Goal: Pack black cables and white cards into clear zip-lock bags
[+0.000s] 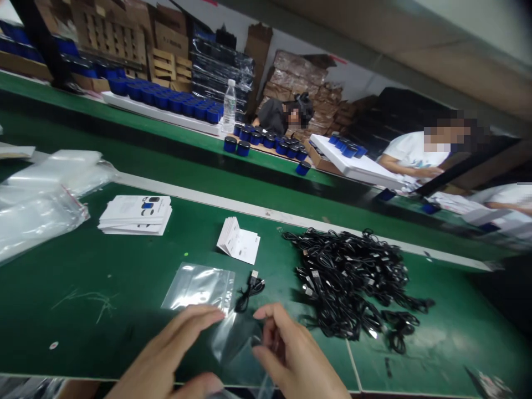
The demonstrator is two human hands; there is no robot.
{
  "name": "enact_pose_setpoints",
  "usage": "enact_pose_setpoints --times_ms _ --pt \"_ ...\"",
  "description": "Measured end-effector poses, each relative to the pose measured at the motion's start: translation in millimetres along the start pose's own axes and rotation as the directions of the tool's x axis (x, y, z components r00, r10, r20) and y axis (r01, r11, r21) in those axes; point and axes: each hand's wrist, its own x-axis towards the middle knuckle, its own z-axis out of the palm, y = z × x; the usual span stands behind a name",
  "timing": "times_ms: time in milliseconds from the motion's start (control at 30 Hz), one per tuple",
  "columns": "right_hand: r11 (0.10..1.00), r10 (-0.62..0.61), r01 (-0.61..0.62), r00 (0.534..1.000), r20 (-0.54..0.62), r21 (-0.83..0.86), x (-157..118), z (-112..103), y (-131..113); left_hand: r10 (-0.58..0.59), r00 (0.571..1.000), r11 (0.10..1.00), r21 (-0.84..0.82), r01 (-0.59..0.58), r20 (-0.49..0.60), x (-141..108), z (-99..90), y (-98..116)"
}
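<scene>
A clear zip bag [235, 344] hangs at the bottom centre, its upper edge level with my fingertips. My right hand [291, 354] pinches its right side. My left hand [166, 354] lies spread, fingertips at the bag's upper left corner and thumb well below them. Just beyond the hands are a flat zip bag [198, 287] and a small coiled black USB cable [250, 290]. To the right lies a large heap of black cables [349, 282]. An open white booklet [239, 241] and a stack of white printed cards [135, 214] rest farther up the green mat.
A heap of clear bags [41, 194] lies at the left. A raised white-edged strip [266, 208] bounds the green mat [103, 327]. Beyond it, seated people [415, 155] work near white trays of blue-capped containers [266, 141], beside a water bottle [229, 106] and stacked cartons [299, 77].
</scene>
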Motion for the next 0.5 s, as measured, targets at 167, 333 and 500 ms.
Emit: enact_pose_setpoints --times_ms 167,333,500 --pt "0.968 -0.065 0.072 0.997 -0.035 0.24 -16.6 -14.4 -5.5 0.091 0.924 0.996 -0.054 -0.077 0.371 42.7 20.0 46.6" --pt "0.946 0.004 0.029 0.995 -0.1 0.321 -9.5 -6.2 -6.2 -0.073 0.968 0.996 -0.024 0.081 0.241 47.9 6.7 40.4" --pt "0.943 -0.047 0.058 0.998 -0.041 0.328 9.6 24.9 -9.0 -0.176 0.982 0.984 -0.005 0.177 0.07 33.6 -10.5 7.5"
